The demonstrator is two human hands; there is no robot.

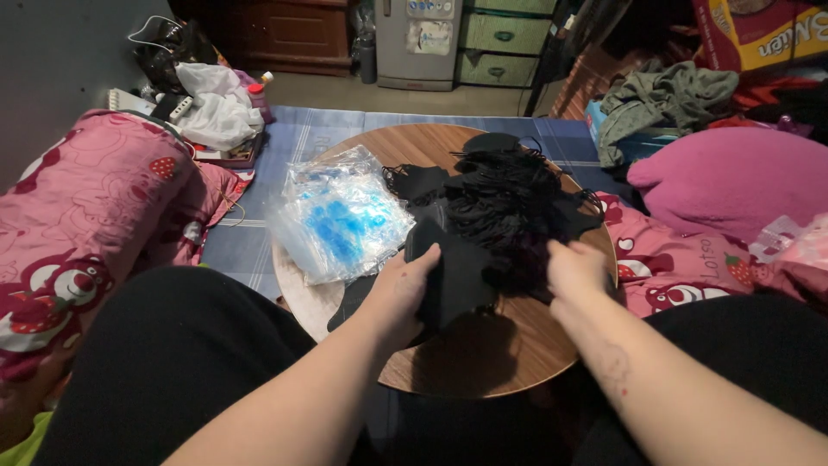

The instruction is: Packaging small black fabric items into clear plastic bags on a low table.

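1. The left hand (pixel 402 289) is resting on a flat black fabric piece (pixel 453 276), which looks like a soft cloth face mask; the thumb and fingers are closing on its left edge, so this hand is pinching the black piece.
2. This black piece is lying on the front half of a round wooden tray table (pixel 483 358), just in front of the person's lap, and its surface is looking smooth, matte and very dark, with almost no folds showing.
3. The right hand (pixel 576 269) is reaching into the near edge of a big heap of black masks with thin black ear loops (pixel 513 203); its fingertips are hiding in the dark fabric, so I cannot tell if they are pinching something or only touching.
4. The heap is sitting on the right and back part of the table, and its many thin strings are lying tangled on top of it.
5. A stack of clear plastic bags with blue print (pixel 341 216) is lying on the left part of the table, just beside the black piece and partly hanging over the table rim.
6. A pink printed blanket with red bear and strawberry pictures (pixel 78 216) is lying at the left, well apart from the hands.
7. A plain magenta cushion (pixel 733 177) is lying at the right, behind the table.
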